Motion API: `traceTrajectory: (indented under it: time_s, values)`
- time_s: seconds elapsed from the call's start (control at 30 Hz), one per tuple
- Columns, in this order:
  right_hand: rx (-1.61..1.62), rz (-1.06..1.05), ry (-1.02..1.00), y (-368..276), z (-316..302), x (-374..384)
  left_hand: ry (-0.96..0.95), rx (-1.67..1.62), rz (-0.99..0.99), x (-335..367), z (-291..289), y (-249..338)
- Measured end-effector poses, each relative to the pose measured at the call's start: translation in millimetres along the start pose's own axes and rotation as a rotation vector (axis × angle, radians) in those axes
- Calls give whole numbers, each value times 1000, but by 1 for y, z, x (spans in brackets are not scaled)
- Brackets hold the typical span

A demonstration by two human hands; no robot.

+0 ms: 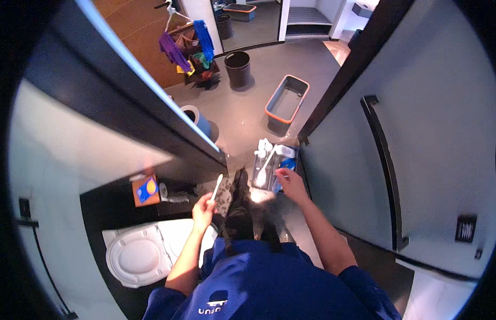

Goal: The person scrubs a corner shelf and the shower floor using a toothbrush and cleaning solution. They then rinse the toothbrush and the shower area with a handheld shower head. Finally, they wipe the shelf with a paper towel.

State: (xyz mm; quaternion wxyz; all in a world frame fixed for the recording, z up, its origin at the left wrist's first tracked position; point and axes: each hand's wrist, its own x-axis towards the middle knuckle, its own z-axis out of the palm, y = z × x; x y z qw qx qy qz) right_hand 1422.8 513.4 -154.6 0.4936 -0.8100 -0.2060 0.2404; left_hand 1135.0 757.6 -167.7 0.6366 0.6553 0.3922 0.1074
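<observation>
My left hand point(203, 211) is closed around the lower end of a slim white brush point(218, 185), shaped like a toothbrush, which points up and away from me. On the right, my right hand point(292, 186) is over the near right side of a dark caddy point(254, 169). Its fingers are pinched together, and whatever may be between them is too small to make out. The caddy holds white bottles point(265, 146), a long-handled white brush point(263, 173) and something blue point(288, 163).
A white toilet point(136, 255) is at lower left, beside a box with a blue packet point(147, 190). Glass doors flank me; the right one has a long black handle point(384, 154). Ahead stand an orange-rimmed grey tub point(267, 111), a black bin point(238, 74), a blue bucket point(203, 127) and hanging cloths point(203, 40).
</observation>
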Motion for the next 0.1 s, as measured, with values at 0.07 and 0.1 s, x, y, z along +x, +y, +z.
traceTrajectory:
  time_s: [0.07, 0.1]
  values:
    - [106, -69, 25, -27, 10, 48, -62, -49, -63, 100, 42, 34]
    - [68, -64, -39, -60, 7, 69, -65, -99, -201, 147, 63, 52]
